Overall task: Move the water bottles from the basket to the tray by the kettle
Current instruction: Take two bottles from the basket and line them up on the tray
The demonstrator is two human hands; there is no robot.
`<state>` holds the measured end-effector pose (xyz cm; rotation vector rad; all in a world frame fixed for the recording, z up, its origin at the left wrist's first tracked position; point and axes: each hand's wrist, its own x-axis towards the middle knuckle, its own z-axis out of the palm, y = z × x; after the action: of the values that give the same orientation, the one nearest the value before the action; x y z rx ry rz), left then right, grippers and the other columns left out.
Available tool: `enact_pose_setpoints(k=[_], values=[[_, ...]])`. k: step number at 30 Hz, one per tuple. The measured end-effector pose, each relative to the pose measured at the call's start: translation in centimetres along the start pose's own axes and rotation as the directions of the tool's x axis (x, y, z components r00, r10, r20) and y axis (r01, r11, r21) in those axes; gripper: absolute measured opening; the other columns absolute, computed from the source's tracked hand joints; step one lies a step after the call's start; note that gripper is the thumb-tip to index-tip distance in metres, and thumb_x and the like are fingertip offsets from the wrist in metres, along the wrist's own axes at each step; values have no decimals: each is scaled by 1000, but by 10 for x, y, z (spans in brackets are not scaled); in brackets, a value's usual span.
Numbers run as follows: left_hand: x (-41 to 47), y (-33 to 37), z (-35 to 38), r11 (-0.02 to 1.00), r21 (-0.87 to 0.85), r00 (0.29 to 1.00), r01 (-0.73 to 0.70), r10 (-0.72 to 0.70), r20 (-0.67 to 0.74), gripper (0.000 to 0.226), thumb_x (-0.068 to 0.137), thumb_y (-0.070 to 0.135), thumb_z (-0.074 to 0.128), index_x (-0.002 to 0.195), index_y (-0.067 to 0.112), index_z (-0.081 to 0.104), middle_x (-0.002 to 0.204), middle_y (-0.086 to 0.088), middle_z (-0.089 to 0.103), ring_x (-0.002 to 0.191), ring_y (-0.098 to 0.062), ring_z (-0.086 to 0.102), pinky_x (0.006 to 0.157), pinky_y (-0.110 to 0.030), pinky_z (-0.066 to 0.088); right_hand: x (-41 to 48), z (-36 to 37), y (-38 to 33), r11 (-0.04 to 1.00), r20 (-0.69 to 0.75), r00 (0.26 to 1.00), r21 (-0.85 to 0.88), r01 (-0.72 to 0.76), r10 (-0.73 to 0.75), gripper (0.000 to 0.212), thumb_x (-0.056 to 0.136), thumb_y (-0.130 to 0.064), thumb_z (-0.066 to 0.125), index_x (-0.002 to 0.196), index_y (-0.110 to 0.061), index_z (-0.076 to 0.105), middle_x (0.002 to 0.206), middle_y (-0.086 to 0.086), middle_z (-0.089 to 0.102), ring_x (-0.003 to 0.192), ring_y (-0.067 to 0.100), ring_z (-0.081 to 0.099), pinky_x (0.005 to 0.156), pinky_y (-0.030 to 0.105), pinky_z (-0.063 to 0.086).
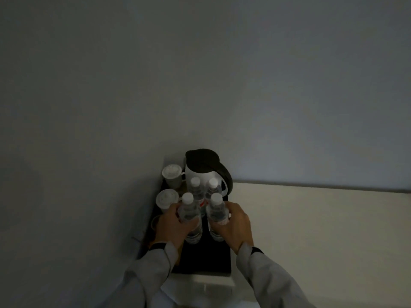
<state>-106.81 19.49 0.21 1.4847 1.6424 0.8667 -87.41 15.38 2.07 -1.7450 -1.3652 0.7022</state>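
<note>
A plain grey wall [200, 74] fills most of the dim view. Below it on the right lies the pale, flat desk [322, 230]. At the desk's left end rests a dark rectangular tray [204, 261], its long axis running near to far.

At the far end of the tray stands a white electric kettle with a dark lid and handle [201, 172]. Left of the kettle sit two white lidded cups, one far [171, 175] and one nearer [166, 200]. Directly in front of the kettle stand two clear plastic water bottles with white caps, the far left bottle [195, 187] and the far right bottle [212, 187], upright and close together.

The person's left hand [172, 225] is closed around the body of a third clear bottle, the near left bottle [189, 213]. The right hand [233, 223] is closed around a fourth, the near right bottle [216, 211]. Both held bottles are upright over the middle of the tray, just in front of the far pair. Whether their bases touch the tray cannot be told. Pale grey sleeves [273, 278] with dark wristbands cover both forearms.
</note>
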Motion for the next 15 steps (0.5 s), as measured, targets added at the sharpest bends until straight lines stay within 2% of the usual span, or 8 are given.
enact_pose_setpoints(k=[2,4,6,8,10,13,15], values=[[12,-8,4,1000,8,999,23,-23,22,62,54,61,83,106,39,59,97,16,70,93,-11,68,75,-23,56,7,9,3,1000,-7,1000,4,-5,5,42,71,-24,83,109,-14,67,109,9,63,101,26,64,83,29,49],[17,-9,9,1000,12,999,25,-26,35,61,56,59,84,107,38,58,105,5,71,98,-21,67,85,-42,56,10,15,6,1000,-13,1000,-10,-14,13,45,71,-24,83,112,-16,66,107,8,60,102,26,63,83,27,47],[19,-5,13,1000,-22,999,-2,3,40,55,60,49,86,104,38,56,108,-1,70,102,-27,65,89,-49,53,14,21,9,1000,-7,1000,-8,-28,28,44,71,-26,83,111,-16,66,105,7,60,102,27,63,83,27,47],[20,-1,17,998,-55,999,-35,37,29,53,64,37,88,105,37,54,108,-4,69,104,-28,63,92,-48,51,17,24,11,999,1,999,-18,-36,36,47,72,-27,83,114,-17,66,108,8,61,104,28,62,85,32,50],[21,2,20,997,-63,999,-38,40,24,56,67,34,87,113,30,56,111,-3,67,103,-20,60,92,-39,47,19,27,14,998,-10,999,-31,-46,46,47,73,-25,83,116,-16,66,109,11,63,106,30,62,88,35,51],[21,3,20,997,-47,998,-65,66,11,55,70,34,85,116,24,57,112,1,65,97,-10,52,88,-29,39,21,29,17,998,-22,999,-26,-50,50,45,72,-25,84,113,-15,67,109,11,62,105,31,63,85,31,49],[23,3,20,996,-66,998,-59,61,29,52,71,34,85,114,22,58,111,0,66,99,-14,56,89,-32,43,22,32,18,998,-17,999,-29,-53,52,44,72,-25,84,111,-15,67,108,10,62,105,30,62,83,29,47]])
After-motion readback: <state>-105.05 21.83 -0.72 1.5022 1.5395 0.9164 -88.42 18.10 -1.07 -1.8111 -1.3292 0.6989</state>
